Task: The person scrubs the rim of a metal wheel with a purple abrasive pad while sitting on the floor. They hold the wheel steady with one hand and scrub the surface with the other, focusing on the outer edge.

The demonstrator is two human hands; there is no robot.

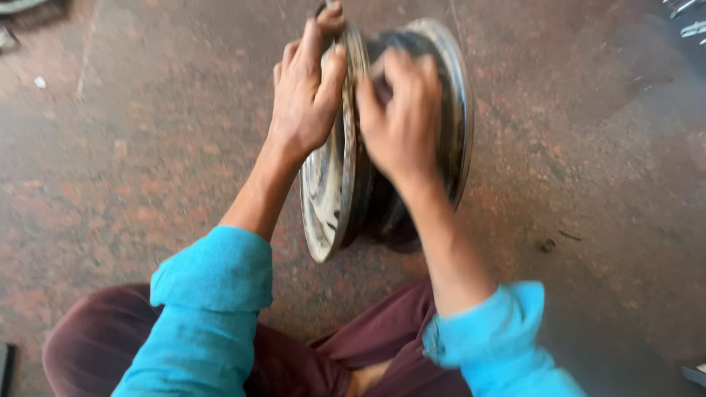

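Head view looks down on one worn, grey steel wheel rim (346, 184), round and dirt-streaked, standing on edge on the mottled reddish-brown stone floor (588, 206) just in front of the seated person's knees. The left hand (305, 95) wraps its fingers (332, 70) over the top of the near flange, closed on the metal edge. The right hand (401, 121) is pressed into the channel between the two flanges; it is blurred, so I cannot tell whether its fingers grip something small or only rub the surface. As I judge it, the rim balances on a narrow edge, so a slackened left grip could let it roll or topple toward the legs. The flange edge looks thin and rough, and bare fingers sliding along it could be cut or pinched. Counted: one rim, two hands, two turquoise sleeves (213, 272), one pair of maroon trousers (110, 338). Shiny metal parts (687, 18) show at the top right corner, too cropped to count, and a small dark speck (546, 246) lies on the floor well apart.
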